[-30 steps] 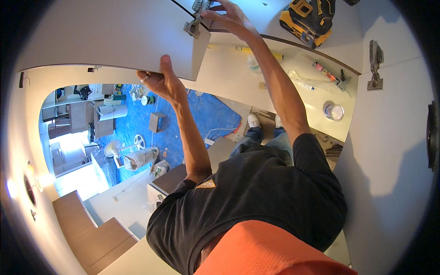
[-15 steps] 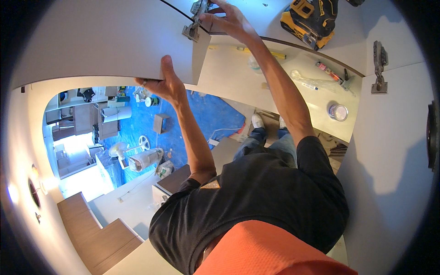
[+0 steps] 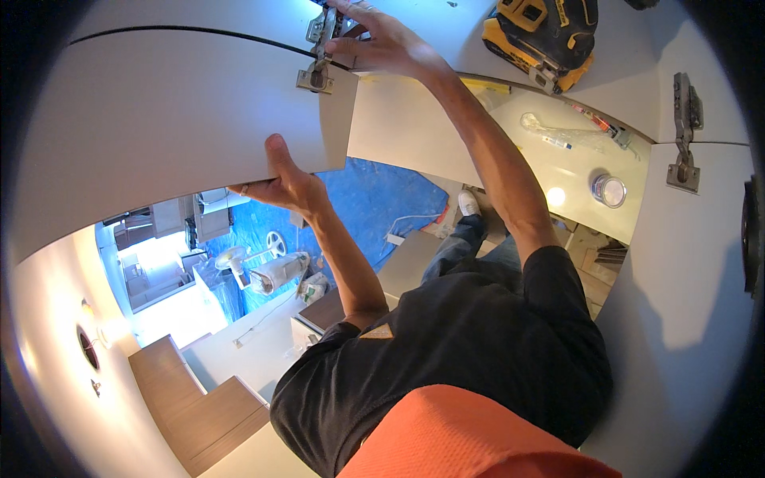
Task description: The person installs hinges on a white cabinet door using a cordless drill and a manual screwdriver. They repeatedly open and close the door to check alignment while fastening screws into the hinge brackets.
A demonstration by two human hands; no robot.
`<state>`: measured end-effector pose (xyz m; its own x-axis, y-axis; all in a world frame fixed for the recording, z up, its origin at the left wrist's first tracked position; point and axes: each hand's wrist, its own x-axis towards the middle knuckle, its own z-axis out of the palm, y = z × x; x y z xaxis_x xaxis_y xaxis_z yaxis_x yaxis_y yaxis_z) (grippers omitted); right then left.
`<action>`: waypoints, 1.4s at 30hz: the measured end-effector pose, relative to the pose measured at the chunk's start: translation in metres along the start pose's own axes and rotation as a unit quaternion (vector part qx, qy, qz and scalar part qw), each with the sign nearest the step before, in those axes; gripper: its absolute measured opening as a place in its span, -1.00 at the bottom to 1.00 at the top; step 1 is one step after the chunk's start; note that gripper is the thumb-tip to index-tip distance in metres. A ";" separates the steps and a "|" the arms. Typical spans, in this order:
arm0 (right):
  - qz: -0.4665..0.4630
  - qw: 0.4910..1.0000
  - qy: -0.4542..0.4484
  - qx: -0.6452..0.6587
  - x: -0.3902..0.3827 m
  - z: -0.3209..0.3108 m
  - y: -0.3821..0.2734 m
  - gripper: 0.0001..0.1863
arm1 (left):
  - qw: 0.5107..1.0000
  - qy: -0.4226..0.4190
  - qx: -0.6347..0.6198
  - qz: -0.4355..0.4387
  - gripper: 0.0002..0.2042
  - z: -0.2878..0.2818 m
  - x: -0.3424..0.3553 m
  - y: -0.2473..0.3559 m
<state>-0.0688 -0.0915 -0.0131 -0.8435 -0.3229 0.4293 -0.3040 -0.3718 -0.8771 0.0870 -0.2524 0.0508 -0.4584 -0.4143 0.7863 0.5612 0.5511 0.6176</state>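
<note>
Head view shows a white cabinet door panel (image 3: 175,111) held overhead, filling the upper left of the frame. Left hand (image 3: 283,179) grips the panel's lower edge near its right corner, thumb laid up on the face and fingers curled under the edge. Right hand (image 3: 382,48) is at the panel's top right corner, fingers half closed around the metal hinge (image 3: 319,56) mounted there; whether the fingers clamp the hinge or only rest on it cannot be told. Compared with the frame half a second earlier, the panel's right edge sits slightly farther right and its lower edge slightly lower in the view, and both hands keep the same holds. A thin dark gap line runs across the panel's upper part toward the hinge. The panel's right vertical edge is free, with a pale counter surface (image 3: 414,135) visible just beside it. On a white shelf (image 3: 470,16) to the right lies a yellow and black power tool (image 3: 542,36), well apart from the right hand. A second hinge (image 3: 684,135) is fixed on a white panel (image 3: 685,263) at far right. Below the lower edge, open room drops to a floor covered by a blue tarp (image 3: 374,199).
</note>
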 end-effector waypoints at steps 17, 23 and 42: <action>-0.001 1.000 0.023 -0.019 -0.003 0.000 -0.018 -0.02 | 1.000 0.016 -0.013 -0.005 -0.37 0.008 -0.004 0.006; 0.009 1.000 0.000 -0.027 -0.003 -0.004 -0.022 0.00 | 1.000 0.018 0.003 -0.024 -0.32 0.002 -0.004 0.000; 0.035 0.999 0.017 -0.030 -0.011 0.000 -0.032 0.02 | 0.999 0.021 -0.016 -0.021 -0.43 0.006 -0.006 0.007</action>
<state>-0.0504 -0.0759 0.0102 -0.8778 -0.3166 0.3594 -0.2688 -0.2954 -0.9168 0.0890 -0.2417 0.0505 -0.4528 -0.4679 0.7590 0.5640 0.5090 0.6502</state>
